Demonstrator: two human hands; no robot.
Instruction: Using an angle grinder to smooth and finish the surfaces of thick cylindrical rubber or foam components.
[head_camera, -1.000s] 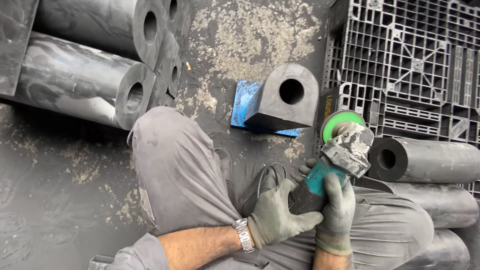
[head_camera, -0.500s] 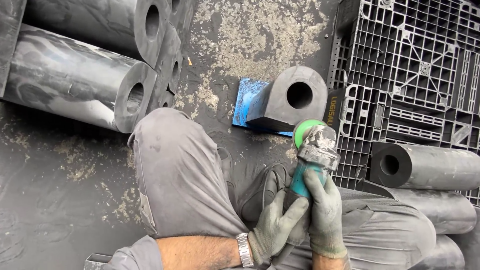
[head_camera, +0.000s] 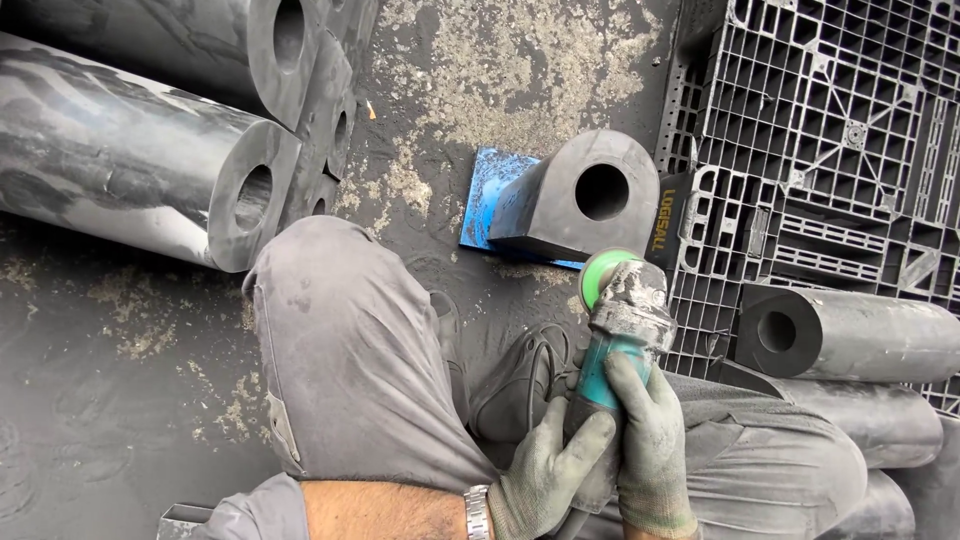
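A: Holding what?

B: Gripping a grinder (head_camera: 622, 325) with both hands, just above the right thigh. Right hand (head_camera: 650, 440) wrapping the teal body from the right, fingers clenched around it. Left hand (head_camera: 545, 478) cupping the rear end from the left, fingers curled onto it, thumb pressing against the handle. Both wearing dirty grey gloves.

A: Pointing where?

B: Aiming the head away from the body, toward a black block (head_camera: 575, 198). Showing a green disc (head_camera: 600, 272) at the front, just short of the block's near face; touching or not, impossible to tell.

A: Lying how, that block?

B: Resting on a blue sheet (head_camera: 485, 205) on the floor (head_camera: 120, 420), flat side down, rounded top up, round hole facing the camera. Sitting just beside a black pallet (head_camera: 830, 130) on the right.

A: Anything else around?

B: Stacking up at upper left, large black cylinders (head_camera: 130, 180), each with a centre hole. Lying at right, more cylinders (head_camera: 850, 335), partly on the pallet edge. Crouching, knees in grey trousers (head_camera: 350, 350) spreading to either side of a dark shoe (head_camera: 520, 380). Wearing a metal watch (head_camera: 478, 510) on the left wrist. Covering the floor near the block, pale dust
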